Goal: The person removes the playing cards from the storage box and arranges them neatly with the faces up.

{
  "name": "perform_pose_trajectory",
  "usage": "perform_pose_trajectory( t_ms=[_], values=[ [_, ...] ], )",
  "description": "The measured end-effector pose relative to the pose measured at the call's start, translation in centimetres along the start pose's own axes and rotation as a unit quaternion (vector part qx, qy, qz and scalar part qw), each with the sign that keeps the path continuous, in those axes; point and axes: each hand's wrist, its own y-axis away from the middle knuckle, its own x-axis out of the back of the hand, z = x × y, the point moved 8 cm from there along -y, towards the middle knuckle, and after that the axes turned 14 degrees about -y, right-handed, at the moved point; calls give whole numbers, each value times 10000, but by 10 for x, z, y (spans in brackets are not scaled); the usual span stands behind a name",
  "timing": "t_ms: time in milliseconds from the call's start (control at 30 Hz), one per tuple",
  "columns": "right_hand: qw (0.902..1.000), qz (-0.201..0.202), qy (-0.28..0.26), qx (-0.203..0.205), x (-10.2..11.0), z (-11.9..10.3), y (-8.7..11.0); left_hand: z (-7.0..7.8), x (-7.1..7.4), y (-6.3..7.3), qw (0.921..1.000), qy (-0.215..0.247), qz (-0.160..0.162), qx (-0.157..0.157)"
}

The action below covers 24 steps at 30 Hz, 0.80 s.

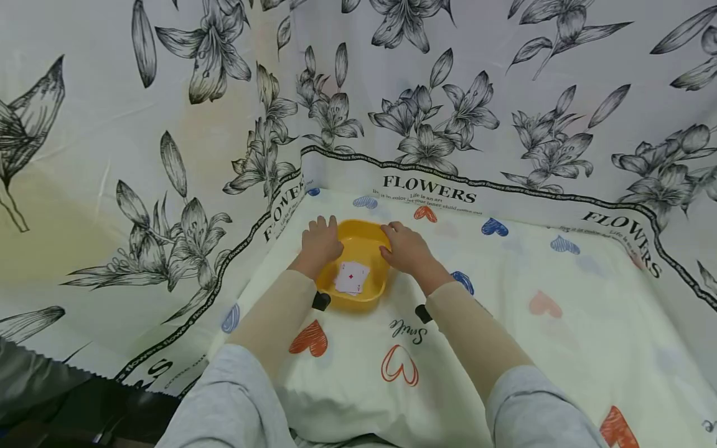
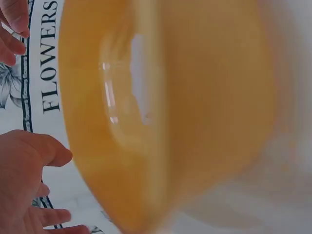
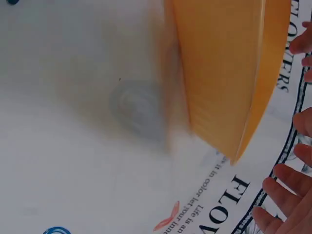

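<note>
A yellow plastic basin (image 1: pixel 358 305) with rounded corners rests on the bed-like cloth surface. Inside it lies a small loose stack of playing cards (image 1: pixel 351 277), the top one face up with a red mark at its centre. My left hand (image 1: pixel 320 246) is at the basin's left side, its thumb by the rim and its fingers extended. At the opposite side, my right hand (image 1: pixel 407 249) has its thumb and fingertips near the rim. In the right wrist view the fingers (image 3: pixel 282 195) are spread, apart from the basin wall. The left wrist view shows the cards only partly, behind the near rim.
A pale cloth (image 1: pixel 476 336) printed with hearts and words lies under the basin. White curtains (image 1: pixel 347 124) with black flower drawings and a lettered border rise at the back and left. A dark area (image 1: pixel 73 398) shows beyond the curtain's edge at lower left.
</note>
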Motion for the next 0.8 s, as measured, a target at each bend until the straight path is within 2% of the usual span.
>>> perform_pose_trajectory(
  t_ms=[167, 233, 400, 500, 667, 800],
  values=[
    [9999, -85, -122, 70, -7, -4, -1, -8, -16, -3, 9944, 970, -385, 139],
    [9998, -88, -185, 46, -9, -5, -3, -10, -21, -4, 9903, 1286, -529, 32],
    [9996, -130, -263, 28, -14, -8, -9, -8, -27, -6, 9821, 1789, -501, -316],
    [9992, -270, -294, -25, -23, -10, -12, -7, -36, -5, 9797, 1939, -420, -272],
    [9968, -578, -386, -385, -52, -19, -15, -12, -54, 8, 9801, 1970, -215, 70],
    [9895, -713, -594, -1110, -72, -26, -16, -16, -58, 15, 9810, 1921, -2, 282]
  ],
)
